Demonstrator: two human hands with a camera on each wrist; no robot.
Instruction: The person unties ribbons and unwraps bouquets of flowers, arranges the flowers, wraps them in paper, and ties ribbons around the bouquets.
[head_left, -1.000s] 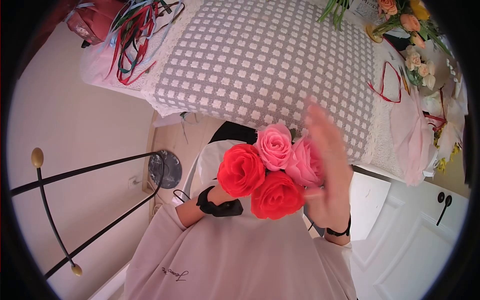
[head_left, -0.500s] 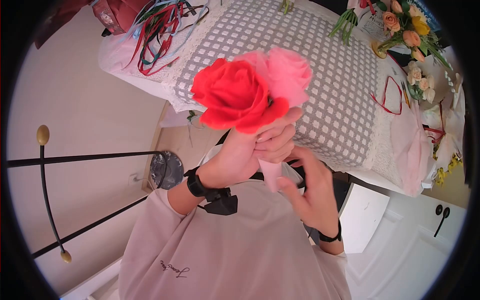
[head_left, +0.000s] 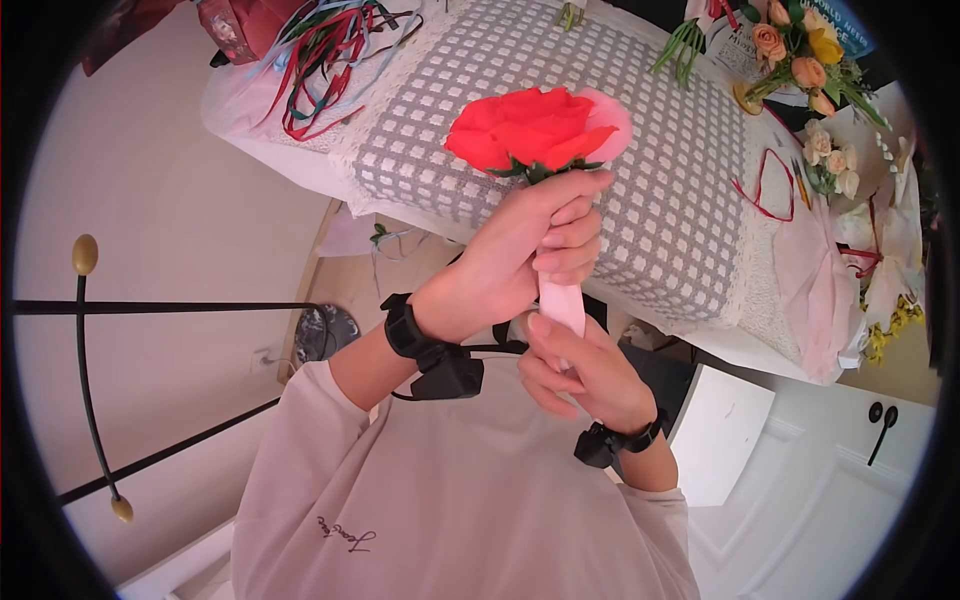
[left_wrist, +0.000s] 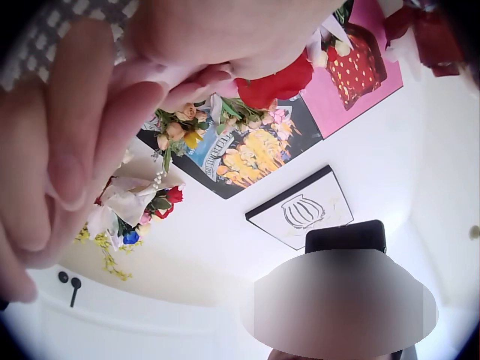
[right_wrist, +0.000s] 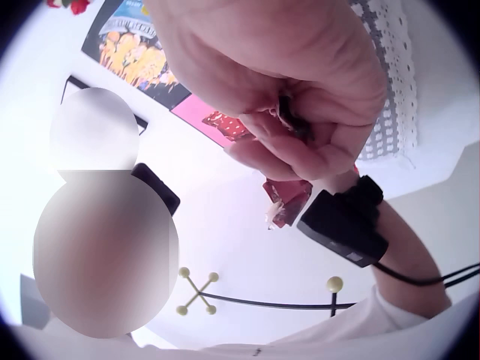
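A small bouquet of roses is held up over the person's lap in the head view. A red rose shows side-on, with a pink rose partly behind it. Pale pink wrapping covers the stems. Just under the blossoms, my left hand grips the bouquet, fingers curled around the wrapping. My right hand holds the lower end of the wrapping between thumb and fingers. Dark stem ends peek out within the right hand's curled fingers in the right wrist view. The other blossoms are hidden.
A grey and white checked cloth covers the table ahead. Tangled ribbons lie at its far left. Peach flowers, a red ribbon loop and pink cloth are on the right. A black metal rail stands left.
The bouquet has tipped from facing the head camera to side-on, blossoms farther up. The right hand has gone from beside the pink rose down to the lower wrapping and now grips it.
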